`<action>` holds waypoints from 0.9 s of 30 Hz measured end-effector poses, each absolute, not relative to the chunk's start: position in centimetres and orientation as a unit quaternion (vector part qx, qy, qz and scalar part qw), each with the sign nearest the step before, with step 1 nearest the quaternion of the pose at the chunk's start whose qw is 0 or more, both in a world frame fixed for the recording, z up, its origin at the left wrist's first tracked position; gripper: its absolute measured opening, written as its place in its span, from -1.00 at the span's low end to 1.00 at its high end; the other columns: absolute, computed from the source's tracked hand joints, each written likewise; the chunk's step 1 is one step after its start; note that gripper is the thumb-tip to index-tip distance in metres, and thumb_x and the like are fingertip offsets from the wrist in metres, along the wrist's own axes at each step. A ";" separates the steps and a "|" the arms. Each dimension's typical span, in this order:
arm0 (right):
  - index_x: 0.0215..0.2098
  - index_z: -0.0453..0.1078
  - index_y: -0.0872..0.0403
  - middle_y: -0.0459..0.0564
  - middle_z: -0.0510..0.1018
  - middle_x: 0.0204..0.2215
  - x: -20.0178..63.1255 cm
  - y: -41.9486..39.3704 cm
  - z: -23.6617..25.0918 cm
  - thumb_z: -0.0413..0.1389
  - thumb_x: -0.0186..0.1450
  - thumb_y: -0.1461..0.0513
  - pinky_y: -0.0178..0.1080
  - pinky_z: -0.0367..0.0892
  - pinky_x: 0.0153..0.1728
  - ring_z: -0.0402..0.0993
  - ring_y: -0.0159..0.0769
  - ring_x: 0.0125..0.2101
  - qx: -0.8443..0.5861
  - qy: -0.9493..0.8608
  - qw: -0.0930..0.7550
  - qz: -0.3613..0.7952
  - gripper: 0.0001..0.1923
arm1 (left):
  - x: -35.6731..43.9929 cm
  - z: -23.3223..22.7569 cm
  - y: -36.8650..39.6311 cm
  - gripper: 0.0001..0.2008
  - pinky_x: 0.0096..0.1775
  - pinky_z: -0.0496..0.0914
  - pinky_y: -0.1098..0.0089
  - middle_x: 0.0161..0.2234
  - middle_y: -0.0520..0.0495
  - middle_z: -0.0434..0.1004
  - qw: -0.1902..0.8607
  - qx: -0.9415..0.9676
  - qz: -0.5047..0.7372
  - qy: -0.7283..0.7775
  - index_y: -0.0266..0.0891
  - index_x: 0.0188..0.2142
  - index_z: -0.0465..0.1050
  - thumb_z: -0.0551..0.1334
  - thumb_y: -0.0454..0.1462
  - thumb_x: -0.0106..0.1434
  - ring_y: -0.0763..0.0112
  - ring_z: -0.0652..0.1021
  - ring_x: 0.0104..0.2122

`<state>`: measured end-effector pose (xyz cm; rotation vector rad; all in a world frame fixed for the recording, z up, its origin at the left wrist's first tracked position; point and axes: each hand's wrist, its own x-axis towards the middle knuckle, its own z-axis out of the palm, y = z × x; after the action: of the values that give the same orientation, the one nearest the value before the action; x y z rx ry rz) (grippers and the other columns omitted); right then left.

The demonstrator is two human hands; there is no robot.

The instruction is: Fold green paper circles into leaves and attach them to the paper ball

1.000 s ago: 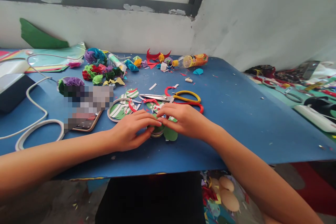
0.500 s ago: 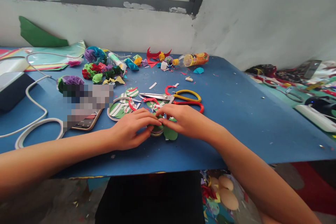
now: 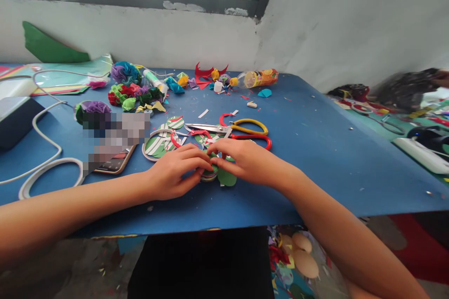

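My left hand (image 3: 178, 170) and my right hand (image 3: 245, 161) meet at the fingertips over a small stack of round green paper (image 3: 210, 168) near the front of the blue table. Both hands are closed, with thumbs and fingers pinching at the paper; the exact hold is partly hidden. Under the right fingers lies a rounded green paper piece (image 3: 227, 177). Scissors (image 3: 224, 129) with one yellow and one red handle lie just beyond, blades pointing left. Green-and-white striped paper cutouts (image 3: 159, 142) and red curved scraps (image 3: 201, 133) are spread behind my left hand.
A phone (image 3: 117, 163) rests left, near a white cable (image 3: 52, 142). Ruffled paper flowers (image 3: 126, 73), a glue stick (image 3: 154, 81) and a plastic bottle (image 3: 257, 79) line the back. On the right, a green table (image 3: 380, 124) holds other items. Eggshell-like pieces (image 3: 305, 261) lie below.
My hands stay nearly in place on the green paper, fingers shifting very slightly. At the far right, a blurred dark bag has moved into place over the green table.
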<state>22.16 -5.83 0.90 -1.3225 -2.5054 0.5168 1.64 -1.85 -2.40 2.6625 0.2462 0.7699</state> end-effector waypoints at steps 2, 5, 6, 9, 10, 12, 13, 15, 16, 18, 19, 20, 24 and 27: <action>-0.09 0.33 0.07 0.01 0.49 -0.19 22.2 -5.8 0.8 -0.05 0.30 0.22 -0.27 0.28 -0.24 0.42 -0.30 -0.23 -0.454 -0.862 0.132 0.180 -0.75 | 1.7 -2.4 -1.8 -0.80 -0.23 0.35 0.37 -0.28 -0.10 0.46 0.177 0.942 0.273 0.086 -0.28 -0.22 0.35 0.07 -0.45 0.18 0.41 0.41 -0.27; -0.09 0.33 0.06 0.00 0.48 -0.19 22.2 -5.8 0.8 -0.06 0.30 0.22 -0.27 0.28 -0.23 0.41 -0.31 -0.23 -0.453 -0.862 0.130 0.183 -0.76 | 1.7 -2.3 -1.8 -0.81 -0.22 0.35 0.36 -0.28 -0.10 0.46 0.173 0.943 0.272 0.088 -0.28 -0.23 0.34 0.07 -0.46 0.18 0.41 0.41 -0.26; -0.09 0.33 0.06 0.00 0.48 -0.19 22.2 -5.8 0.8 -0.06 0.31 0.22 -0.27 0.28 -0.23 0.41 -0.31 -0.23 -0.454 -0.862 0.129 0.184 -0.76 | 1.7 -2.3 -1.8 -0.81 -0.22 0.35 0.36 -0.28 -0.10 0.46 0.173 0.943 0.271 0.087 -0.28 -0.23 0.34 0.07 -0.46 0.17 0.40 0.41 -0.26; -0.08 0.32 0.06 0.00 0.48 -0.18 22.2 -5.8 0.9 -0.07 0.31 0.22 -0.27 0.27 -0.23 0.41 -0.31 -0.22 -0.455 -0.862 0.125 0.185 -0.75 | 1.7 -2.2 -1.9 -0.82 -0.21 0.35 0.36 -0.27 -0.10 0.46 0.173 0.944 0.269 0.086 -0.28 -0.23 0.34 0.08 -0.46 0.17 0.40 0.41 -0.25; -0.08 0.32 0.06 0.00 0.48 -0.18 22.2 -5.8 0.9 -0.07 0.31 0.21 -0.27 0.27 -0.23 0.41 -0.30 -0.22 -0.455 -0.862 0.124 0.185 -0.75 | 1.6 -2.2 -1.9 -0.82 -0.21 0.35 0.36 -0.27 -0.10 0.46 0.173 0.944 0.268 0.086 -0.28 -0.23 0.33 0.08 -0.46 0.17 0.40 0.41 -0.25; -0.08 0.32 0.06 0.00 0.48 -0.18 22.2 -5.8 0.9 -0.07 0.31 0.22 -0.27 0.27 -0.24 0.41 -0.30 -0.23 -0.456 -0.862 0.123 0.183 -0.75 | 1.6 -2.3 -1.9 -0.82 -0.20 0.35 0.36 -0.26 -0.10 0.46 0.173 0.944 0.268 0.086 -0.28 -0.23 0.33 0.08 -0.46 0.17 0.40 0.41 -0.25; -0.08 0.32 0.06 0.00 0.48 -0.18 22.2 -5.8 0.9 -0.07 0.31 0.22 -0.28 0.27 -0.24 0.41 -0.30 -0.23 -0.456 -0.862 0.124 0.182 -0.75 | 1.6 -2.3 -1.9 -0.81 -0.20 0.35 0.35 -0.26 -0.09 0.46 0.173 0.944 0.268 0.085 -0.28 -0.23 0.33 0.08 -0.46 0.17 0.40 0.40 -0.25; -0.08 0.32 0.06 0.00 0.48 -0.18 22.2 -5.8 0.9 -0.06 0.30 0.22 -0.28 0.27 -0.24 0.41 -0.30 -0.23 -0.457 -0.862 0.126 0.179 -0.75 | 1.6 -2.3 -1.8 -0.81 -0.20 0.34 0.35 -0.26 -0.09 0.45 0.174 0.944 0.269 0.083 -0.27 -0.23 0.33 0.08 -0.46 0.17 0.40 0.40 -0.25; -0.08 0.32 0.06 0.00 0.49 -0.18 22.2 -5.8 0.8 -0.06 0.30 0.22 -0.28 0.27 -0.24 0.41 -0.30 -0.23 -0.457 -0.862 0.127 0.178 -0.75 | 1.7 -2.4 -1.8 -0.81 -0.20 0.34 0.35 -0.26 -0.09 0.45 0.174 0.944 0.269 0.083 -0.27 -0.23 0.33 0.08 -0.46 0.17 0.40 0.40 -0.25; -0.08 0.32 0.06 0.00 0.49 -0.17 22.2 -5.9 0.8 -0.06 0.30 0.21 -0.28 0.27 -0.24 0.42 -0.30 -0.22 -0.458 -0.862 0.126 0.180 -0.75 | 1.7 -2.4 -1.8 -0.82 -0.20 0.34 0.35 -0.27 -0.09 0.45 0.175 0.943 0.269 0.083 -0.28 -0.23 0.33 0.08 -0.46 0.17 0.40 0.40 -0.25; -0.08 0.32 0.06 -0.01 0.49 -0.17 22.2 -5.9 0.9 -0.06 0.31 0.21 -0.28 0.27 -0.24 0.42 -0.30 -0.22 -0.458 -0.861 0.124 0.182 -0.75 | 1.7 -2.4 -1.8 -0.82 -0.20 0.34 0.36 -0.27 -0.09 0.45 0.175 0.943 0.269 0.083 -0.28 -0.23 0.33 0.08 -0.46 0.17 0.41 0.40 -0.26; -0.08 0.31 0.05 -0.02 0.49 -0.16 22.2 -5.9 0.9 -0.07 0.31 0.21 -0.28 0.27 -0.23 0.42 -0.30 -0.21 -0.458 -0.861 0.122 0.185 -0.75 | 1.7 -2.4 -1.8 -0.82 -0.20 0.34 0.36 -0.27 -0.09 0.45 0.175 0.943 0.270 0.082 -0.28 -0.24 0.34 0.08 -0.46 0.17 0.41 0.40 -0.26; -0.06 0.30 0.03 -0.03 0.49 -0.14 22.4 -5.9 1.0 -0.07 0.31 0.20 -0.29 0.27 -0.23 0.42 -0.30 -0.20 -0.455 -0.860 0.122 0.195 -0.74 | 1.6 -2.4 -1.8 -0.80 -0.20 0.34 0.36 -0.26 -0.09 0.44 0.181 0.944 0.263 0.083 -0.27 -0.22 0.34 0.08 -0.46 0.17 0.42 0.39 -0.26; -0.06 0.30 0.02 -0.03 0.50 -0.14 22.5 -5.9 1.0 -0.06 0.31 0.18 -0.29 0.28 -0.25 0.43 -0.31 -0.21 -0.455 -0.859 0.127 0.198 -0.74 | 1.5 -2.5 -1.7 -0.80 -0.19 0.34 0.35 -0.25 -0.09 0.44 0.186 0.944 0.259 0.082 -0.26 -0.22 0.34 0.08 -0.46 0.17 0.41 0.39 -0.24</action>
<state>22.49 -5.94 0.98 -1.3232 -2.5008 0.5771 1.55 -1.72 -2.47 2.6601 0.2313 0.7286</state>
